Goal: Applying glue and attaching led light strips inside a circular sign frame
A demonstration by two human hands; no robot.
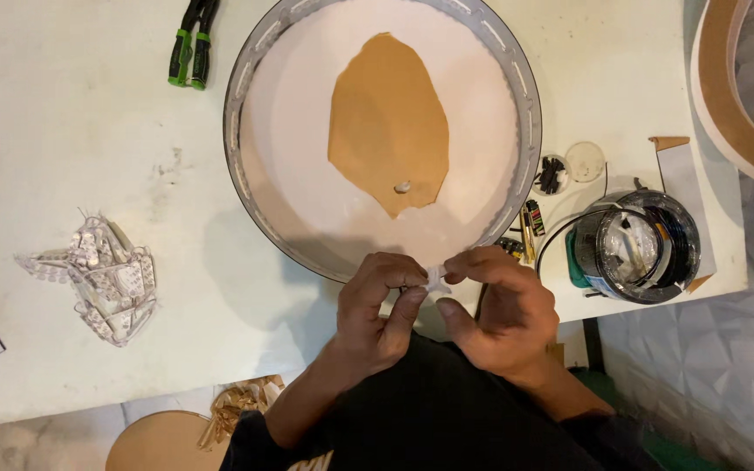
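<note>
Hands at the table's (63, 174) near edge: left hand (383, 307) and right hand (492, 307) together pinch a small white piece (435, 277) (kind unclear) beside the round tray's (239, 78) rim; a loosened pinch would likely drop it.

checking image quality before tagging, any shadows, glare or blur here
Head view: the table is evenly lit without glare; soft shadows fall left of the round tray and under both hands; the small white piece between the fingertips looks slightly soft.
</note>
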